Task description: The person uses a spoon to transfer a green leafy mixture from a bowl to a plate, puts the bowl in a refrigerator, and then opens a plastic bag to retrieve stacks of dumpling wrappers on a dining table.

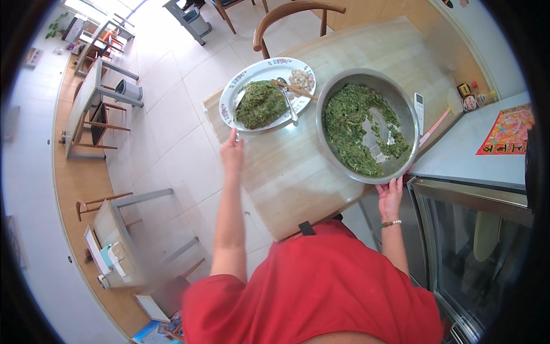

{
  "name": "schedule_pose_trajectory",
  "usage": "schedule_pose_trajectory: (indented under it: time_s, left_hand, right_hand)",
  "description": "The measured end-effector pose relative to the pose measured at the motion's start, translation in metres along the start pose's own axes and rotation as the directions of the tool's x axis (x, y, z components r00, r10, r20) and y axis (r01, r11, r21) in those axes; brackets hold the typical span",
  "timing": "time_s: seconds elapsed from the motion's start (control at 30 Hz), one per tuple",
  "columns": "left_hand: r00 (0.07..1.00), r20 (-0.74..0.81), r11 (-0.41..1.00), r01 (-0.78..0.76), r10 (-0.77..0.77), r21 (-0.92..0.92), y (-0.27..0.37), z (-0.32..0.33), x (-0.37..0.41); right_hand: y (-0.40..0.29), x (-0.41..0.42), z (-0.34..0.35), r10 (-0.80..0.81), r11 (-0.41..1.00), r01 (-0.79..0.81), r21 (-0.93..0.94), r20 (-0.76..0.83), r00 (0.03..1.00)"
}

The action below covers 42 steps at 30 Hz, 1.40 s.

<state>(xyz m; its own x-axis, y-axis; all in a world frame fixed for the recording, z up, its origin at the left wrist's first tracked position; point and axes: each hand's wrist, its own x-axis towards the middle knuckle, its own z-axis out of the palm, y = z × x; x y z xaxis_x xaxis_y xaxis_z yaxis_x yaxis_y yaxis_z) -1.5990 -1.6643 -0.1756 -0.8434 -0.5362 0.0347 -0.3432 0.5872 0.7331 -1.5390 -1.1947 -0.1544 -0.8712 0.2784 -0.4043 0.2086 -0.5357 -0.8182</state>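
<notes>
My left hand grips the handle of a metal spoon, whose bowl end is at the left side of a green chopped mixture. This mound sits on an oval white plate with a floral rim. A second spoon, wooden chopsticks and a pile of small pale pieces share the plate. To the right stands a large stainless steel bowl with more green mixture spread inside, its bottom partly bare. My right hand, wearing a beaded bracelet, holds the bowl's near rim, fingers partly hidden beneath.
The light wooden table ends just in front of my body. A white remote control and small jars lie beyond the bowl. A glass-door cabinet stands at right, a wooden chair at the far side.
</notes>
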Motion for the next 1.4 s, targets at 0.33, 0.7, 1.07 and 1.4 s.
schedule_pose_trajectory:
  time_s: [0.33,0.7,1.07,1.4]
  left_hand:
    - [0.961,0.251,0.970,0.162,-0.113,-0.183,0.078,-0.040,0.045]
    - [0.901,0.425,0.715,-0.353,0.086,0.603,0.127,-0.044,0.063]
    - [0.860,0.404,0.568,-0.509,0.311,0.647,0.148,-0.031,0.013]
    - [0.889,0.284,0.765,-0.455,0.359,0.457,0.116,-0.065,-0.002]
  right_hand:
    - [-0.003,-0.005,-0.003,0.016,1.000,-0.016,0.010,-0.028,0.999]
    - [-0.004,-0.003,0.003,0.005,0.998,-0.005,0.065,-0.004,1.000]
    - [-0.008,-0.005,0.003,0.004,0.997,-0.004,0.072,-0.004,1.000]
    - [-0.002,0.000,0.001,0.005,0.993,-0.007,0.116,0.017,1.000]
